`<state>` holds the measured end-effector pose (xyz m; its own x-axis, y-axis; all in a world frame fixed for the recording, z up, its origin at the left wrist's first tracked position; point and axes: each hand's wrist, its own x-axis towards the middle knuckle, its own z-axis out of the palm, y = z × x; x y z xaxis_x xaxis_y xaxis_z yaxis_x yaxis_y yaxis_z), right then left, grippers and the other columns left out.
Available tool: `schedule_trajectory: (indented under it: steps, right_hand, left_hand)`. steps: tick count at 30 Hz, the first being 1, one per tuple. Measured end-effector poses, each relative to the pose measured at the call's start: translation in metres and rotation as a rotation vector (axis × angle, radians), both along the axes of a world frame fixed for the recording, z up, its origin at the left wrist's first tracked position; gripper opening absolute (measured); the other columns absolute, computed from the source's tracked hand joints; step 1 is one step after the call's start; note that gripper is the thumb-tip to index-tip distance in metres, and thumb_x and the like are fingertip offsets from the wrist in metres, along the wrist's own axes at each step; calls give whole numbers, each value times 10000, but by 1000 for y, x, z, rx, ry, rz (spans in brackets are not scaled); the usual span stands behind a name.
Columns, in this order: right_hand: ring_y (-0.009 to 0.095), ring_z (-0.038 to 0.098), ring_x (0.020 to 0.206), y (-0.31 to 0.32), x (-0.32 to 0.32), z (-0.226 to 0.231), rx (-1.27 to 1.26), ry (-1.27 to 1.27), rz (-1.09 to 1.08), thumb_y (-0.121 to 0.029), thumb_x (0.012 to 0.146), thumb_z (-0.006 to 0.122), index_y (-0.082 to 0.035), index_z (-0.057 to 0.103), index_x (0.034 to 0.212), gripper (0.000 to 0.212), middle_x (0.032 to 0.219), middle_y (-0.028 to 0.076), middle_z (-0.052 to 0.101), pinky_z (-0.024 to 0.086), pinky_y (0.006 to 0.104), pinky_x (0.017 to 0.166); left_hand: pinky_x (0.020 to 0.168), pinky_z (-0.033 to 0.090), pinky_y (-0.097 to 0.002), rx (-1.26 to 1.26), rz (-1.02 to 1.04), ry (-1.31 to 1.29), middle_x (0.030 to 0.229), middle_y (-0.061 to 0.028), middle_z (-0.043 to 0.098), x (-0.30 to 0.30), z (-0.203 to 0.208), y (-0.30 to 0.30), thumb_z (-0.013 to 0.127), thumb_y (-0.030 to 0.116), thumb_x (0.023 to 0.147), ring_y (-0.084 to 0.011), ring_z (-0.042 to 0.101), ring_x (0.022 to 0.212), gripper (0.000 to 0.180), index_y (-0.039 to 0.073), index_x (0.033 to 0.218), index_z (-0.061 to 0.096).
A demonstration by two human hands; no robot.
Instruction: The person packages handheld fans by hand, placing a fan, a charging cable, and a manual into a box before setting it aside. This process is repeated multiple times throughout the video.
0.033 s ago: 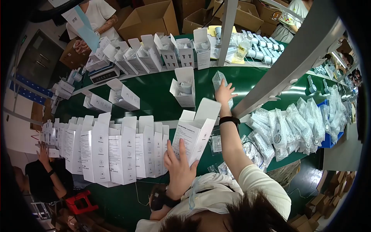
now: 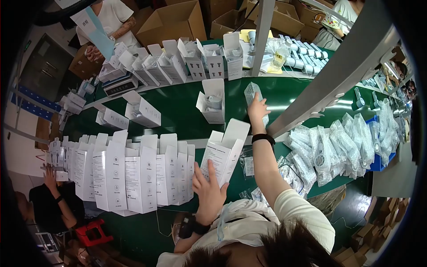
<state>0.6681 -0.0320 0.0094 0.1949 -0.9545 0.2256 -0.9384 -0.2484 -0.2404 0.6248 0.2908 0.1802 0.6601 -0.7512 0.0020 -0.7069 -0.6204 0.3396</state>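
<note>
My left hand [image 2: 210,196] holds an upright white carton [image 2: 221,153] tilted to the right, its fingers along the printed face and thumb at the right side. The carton's top flaps stand up. Farther off, my right hand [image 2: 258,110] is closed over a bubble-wrapped packet [image 2: 251,92] on the green table [image 2: 178,95]; part of the packet is hidden beneath the hand. Left of that hand stands another open white carton [image 2: 211,107] with a wrapped item inside.
Several white cartons [image 2: 142,178] line the near left edge. Bubble-wrapped packets [image 2: 324,147] heap at right, beside a blue bin [image 2: 378,160]. A grey metal post [image 2: 329,84] slants close to my right arm. More filled cartons [image 2: 171,66] stand along the far shelf. Other people work around the table.
The carton in my left hand has dipped a little toward me. My right hand's fingers have drawn in, from spread to more curled. The packet stays in nearly the same place.
</note>
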Motion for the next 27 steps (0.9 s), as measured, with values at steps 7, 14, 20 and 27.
schedule_trajectory:
  steps: [7, 14, 20, 27]
  right_hand:
    - [360, 467, 871, 32, -5, 14, 261, 32, 80, -113, 666, 620, -219, 237, 1356, 796, 1019, 189, 459, 371, 527, 717]
    - [317, 510, 791, 74, -33, 66, -15, -466, 453, 32, 688, 522, -99, 148, 1378, 795, 980, 185, 504, 441, 341, 665]
    - [300, 549, 805, 102, -69, 87, 791, -1372, 273, 39, 670, 479, -57, 351, 1274, 624, 924, 170, 543, 460, 375, 741]
    - [315, 529, 992, 144, -94, 80, 1717, -2285, 146, -21, 655, 451, 13, 495, 1042, 391, 991, 170, 561, 405, 424, 915]
  left_hand:
    - [741, 406, -490, 306, 130, 475, 1203, -263, 355, 21, -80, -6, 646, 434, 699, -405, 402, 1021, 879, 58, 1347, 188]
    - [799, 436, -352, -127, -86, 90, 1011, -181, 536, 71, -173, -33, 671, 340, 721, -303, 546, 846, 824, 69, 1339, 198]
    - [881, 371, -372, -604, 89, 1240, 1132, -178, 447, 64, -137, -34, 727, 183, 654, -325, 446, 1025, 757, 72, 1268, 298]
    - [889, 364, -404, -541, -136, 468, 1201, -204, 375, 45, -98, -17, 753, 120, 606, -347, 403, 1098, 752, 74, 1215, 314]
